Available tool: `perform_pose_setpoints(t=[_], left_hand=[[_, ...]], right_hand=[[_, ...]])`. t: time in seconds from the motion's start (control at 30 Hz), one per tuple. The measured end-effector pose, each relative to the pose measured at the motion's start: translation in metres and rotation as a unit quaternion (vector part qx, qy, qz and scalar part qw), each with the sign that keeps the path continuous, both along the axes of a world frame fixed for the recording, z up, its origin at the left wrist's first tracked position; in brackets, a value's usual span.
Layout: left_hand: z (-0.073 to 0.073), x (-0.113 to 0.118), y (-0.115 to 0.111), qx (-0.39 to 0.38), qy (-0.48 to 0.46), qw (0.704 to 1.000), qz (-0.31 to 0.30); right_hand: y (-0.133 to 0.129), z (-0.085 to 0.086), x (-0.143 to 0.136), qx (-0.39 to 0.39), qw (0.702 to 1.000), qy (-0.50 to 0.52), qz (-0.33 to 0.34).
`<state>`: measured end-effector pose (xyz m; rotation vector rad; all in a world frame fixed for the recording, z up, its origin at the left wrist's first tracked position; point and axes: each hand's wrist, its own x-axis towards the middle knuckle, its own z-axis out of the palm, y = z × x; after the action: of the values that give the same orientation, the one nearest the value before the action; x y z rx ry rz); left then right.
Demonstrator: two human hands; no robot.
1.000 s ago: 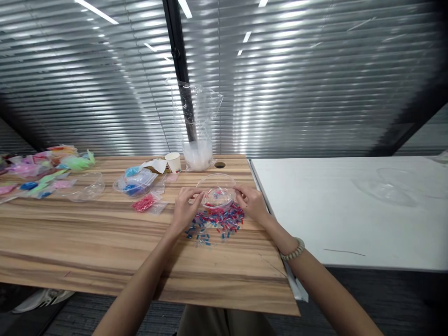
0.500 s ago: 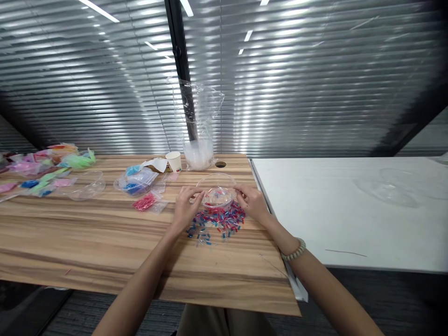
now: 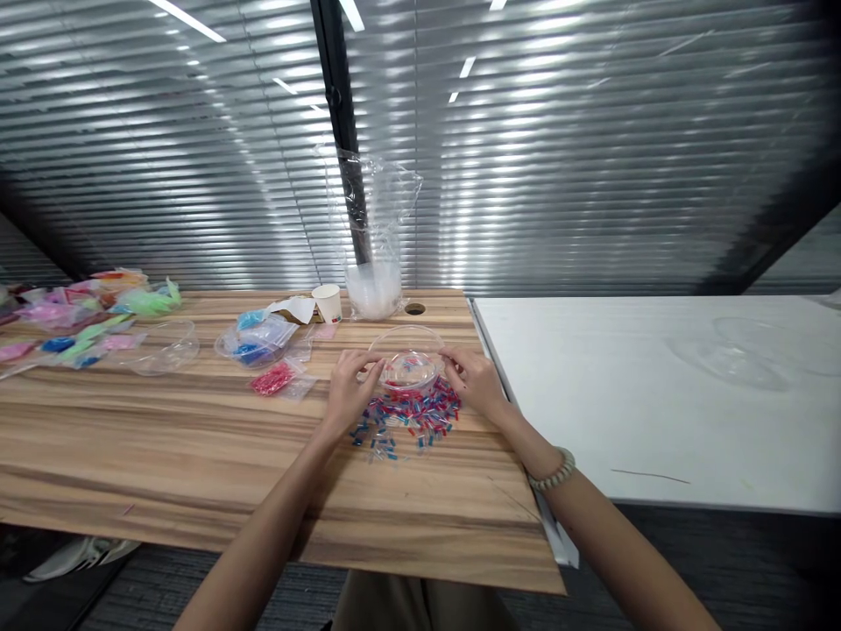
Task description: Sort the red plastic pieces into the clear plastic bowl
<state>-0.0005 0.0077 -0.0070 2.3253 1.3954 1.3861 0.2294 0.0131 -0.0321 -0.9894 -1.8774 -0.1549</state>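
Note:
A clear round plastic bowl (image 3: 411, 372) is between my hands, above a heap of small red, blue and clear tube-like pieces (image 3: 420, 410) on the wooden table. My left hand (image 3: 353, 382) pinches the left side of its rim with closed fingers. On the opposite side, my right hand (image 3: 470, 377) grips the rim between thumb and fingers. Some red and blue colour shows through the bowl; whether those pieces lie inside or beneath it I cannot tell. Another clear curved rim rises just behind it.
To the left lie a bag of red pieces (image 3: 273, 379), a clear container with blue packets (image 3: 256, 340) and a pile of colourful bags (image 3: 92, 302). A paper cup (image 3: 327, 303) and a tall plastic bag (image 3: 374, 285) stand at the back. A white table (image 3: 624, 394) adjoins on the right.
Both hands and the bowl stay practically where they were. A shoe has come into view under the table at the lower left.

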Motion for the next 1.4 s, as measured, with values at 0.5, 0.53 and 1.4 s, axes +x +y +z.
perform_pose_setpoints(t=[0.5,0.53,1.4], left_hand=[[0.0019,0.0006,-0.0013,-0.003,0.001,1.000,-0.004],[0.0019,0.0006,-0.0013,-0.003,0.001,1.000,-0.003],[0.0023,0.0010,-0.0021,-0.001,0.009,1.000,-0.009]], right_hand=[[-0.0004,0.0008,-0.0005,-0.012,1.000,0.004,0.007],[-0.0002,0.0006,-0.0005,-0.012,1.000,0.004,0.007],[-0.0001,0.0019,-0.0005,-0.020,1.000,0.005,0.008]])
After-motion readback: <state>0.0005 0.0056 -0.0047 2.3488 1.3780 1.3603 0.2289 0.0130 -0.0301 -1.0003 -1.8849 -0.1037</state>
